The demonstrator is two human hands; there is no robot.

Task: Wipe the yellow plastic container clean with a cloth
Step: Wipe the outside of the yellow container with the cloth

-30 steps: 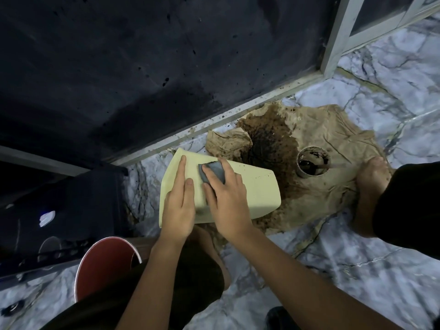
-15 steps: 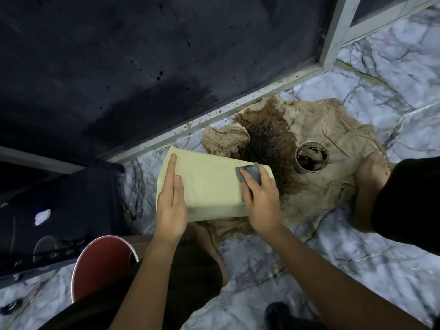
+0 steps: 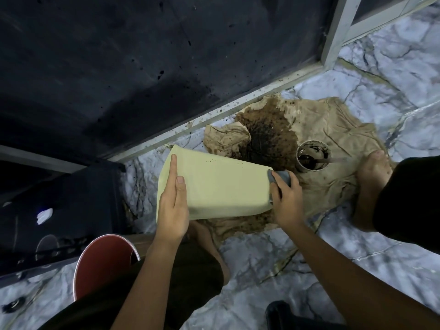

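Observation:
The pale yellow plastic container (image 3: 221, 186) lies on its side above the marble floor, its wide end to the left. My left hand (image 3: 173, 203) rests flat on its left part, fingers straight along the side. My right hand (image 3: 287, 201) grips a small grey cloth (image 3: 279, 177) and presses it against the container's narrow right end. A few dark specks show near the container's upper edge.
A stained brown rag (image 3: 316, 163) lies spread on the floor behind the container, with a small cup of dark liquid (image 3: 313, 157) on it. A bare foot (image 3: 371, 172) rests on the rag at right. A red bucket (image 3: 102, 263) stands at lower left. A dark wall (image 3: 142, 67) rises behind.
My right hand has slid the grey cloth from the middle of the container's side rightward to its narrow end. My left hand has stayed flat on the left part.

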